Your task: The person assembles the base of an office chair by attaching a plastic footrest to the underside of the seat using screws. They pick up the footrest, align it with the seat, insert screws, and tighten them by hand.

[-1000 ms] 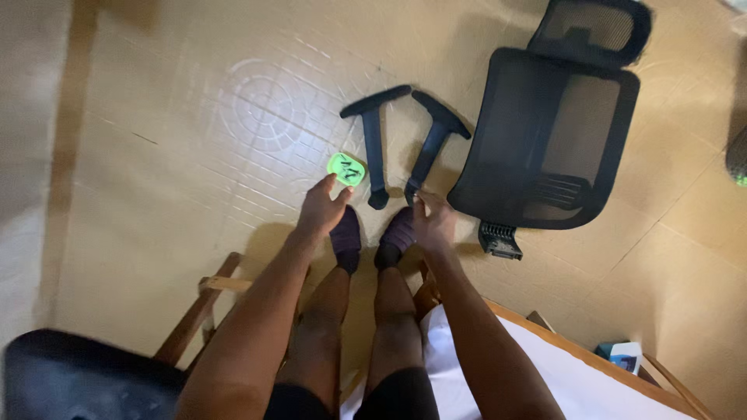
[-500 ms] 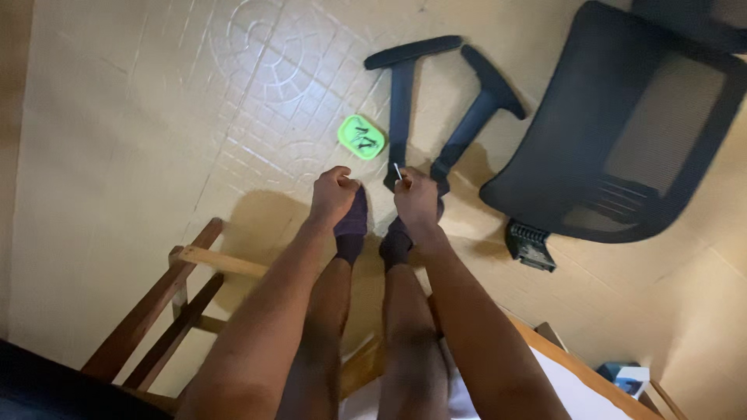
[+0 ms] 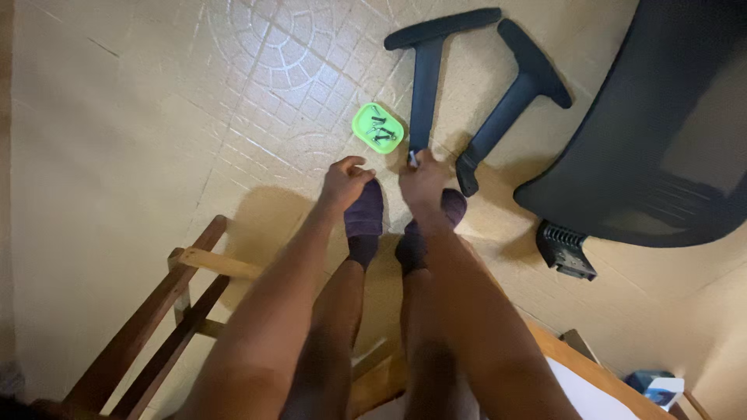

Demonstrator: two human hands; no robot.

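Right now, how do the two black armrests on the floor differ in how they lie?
The left armrest runs nearly straight away from the feet, while the right armrest slants off to the right. The right hand sits at the left armrest's near end, apparently pinching something small there; the right armrest's near end lies untouched. Both are black, T-shaped, and flat on the tiled floor.

I am seeing a bright green tray [image 3: 377, 127], black chair arms [image 3: 426, 74], my dark purple socks [image 3: 364, 214], and tan floor tiles [image 3: 117, 117] with circle patterns.
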